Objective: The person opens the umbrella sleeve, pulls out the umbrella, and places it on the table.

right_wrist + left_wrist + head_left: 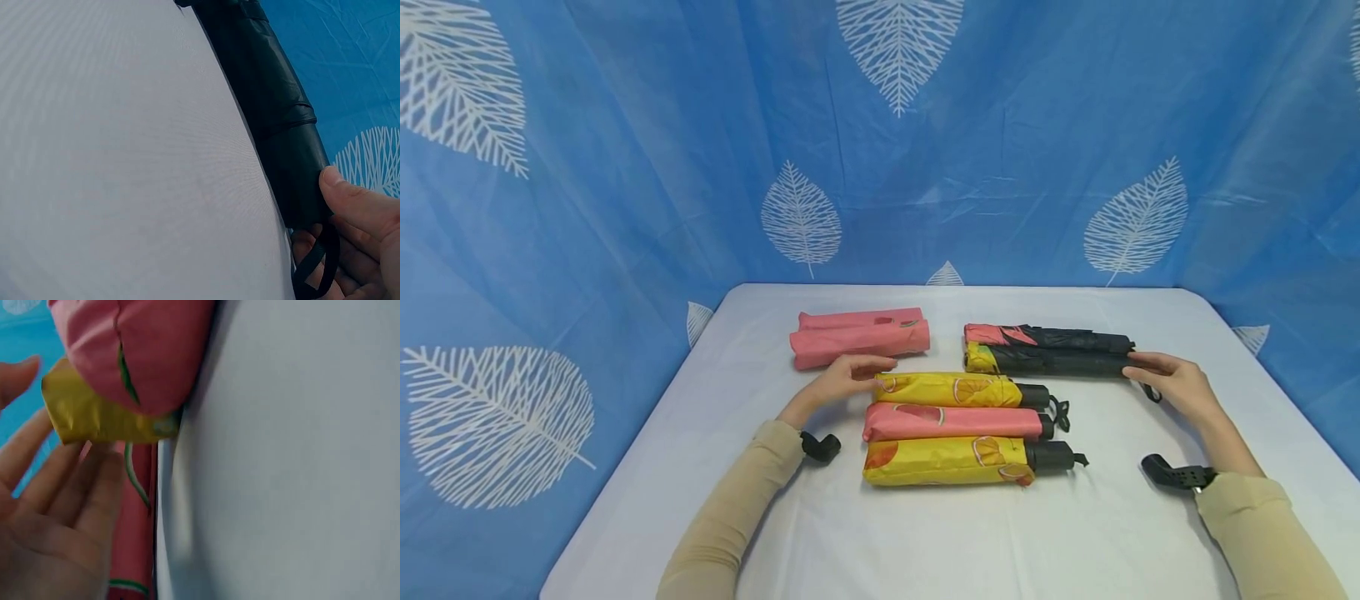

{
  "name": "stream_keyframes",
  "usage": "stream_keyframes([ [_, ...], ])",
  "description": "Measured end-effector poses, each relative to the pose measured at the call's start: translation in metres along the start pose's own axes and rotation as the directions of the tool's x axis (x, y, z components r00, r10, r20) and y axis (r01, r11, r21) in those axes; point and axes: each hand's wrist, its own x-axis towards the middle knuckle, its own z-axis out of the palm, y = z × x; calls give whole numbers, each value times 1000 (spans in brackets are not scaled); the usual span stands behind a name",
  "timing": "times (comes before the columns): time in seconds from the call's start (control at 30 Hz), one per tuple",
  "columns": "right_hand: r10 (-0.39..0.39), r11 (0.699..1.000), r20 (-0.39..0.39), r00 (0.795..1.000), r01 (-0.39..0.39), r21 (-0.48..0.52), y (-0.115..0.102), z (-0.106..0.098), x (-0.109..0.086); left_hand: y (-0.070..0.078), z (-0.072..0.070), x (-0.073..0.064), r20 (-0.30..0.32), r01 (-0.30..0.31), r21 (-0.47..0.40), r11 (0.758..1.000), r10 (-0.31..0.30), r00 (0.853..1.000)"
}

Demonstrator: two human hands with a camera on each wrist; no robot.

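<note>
My left hand [838, 385] is at the left end of a folded umbrella in a yellow orange-slice sleeve [943, 390]. In the left wrist view its fingers [69, 494] stretch toward that yellow end, thumb apart from it. My right hand [1176, 383] pinches the right end of a black folded umbrella [1048, 362] with a yellow tip. The right wrist view shows the thumb on the umbrella's dark end [297, 181] and the other fingers partly hidden behind the strap [328, 256]. Just behind lies another black umbrella [1075, 339] with a pink tip.
Nearer me lie an umbrella in a pink watermelon sleeve [958, 422] and one in a yellow sleeve [947, 462]. Two pink watermelon-print pieces [857, 340] lie at the back left of the white table [962, 550]. Blue leaf-patterned cloth [985, 183] hangs behind.
</note>
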Motion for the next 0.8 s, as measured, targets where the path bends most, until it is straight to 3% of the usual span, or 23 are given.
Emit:
stream_keyframes([
  [0.13,5,1000,-3,1000,-5,17,1,0,1,-3,4,2,70,29,101,994,-36,997],
  [0.27,18,999,-13,1000,-17,49,1,-1,2,-5,10,6,96,52,146,988,-66,993],
  [0.47,46,996,-35,998,-43,83,-7,-5,-1,-7,15,13,101,52,147,988,-67,993],
  [0.67,67,990,-29,997,-63,124,-21,-17,-8,-9,21,19,117,16,121,993,-30,993],
  [0.8,47,989,-29,998,-42,142,-30,-20,-10,-9,24,21,87,34,123,992,-45,995],
])
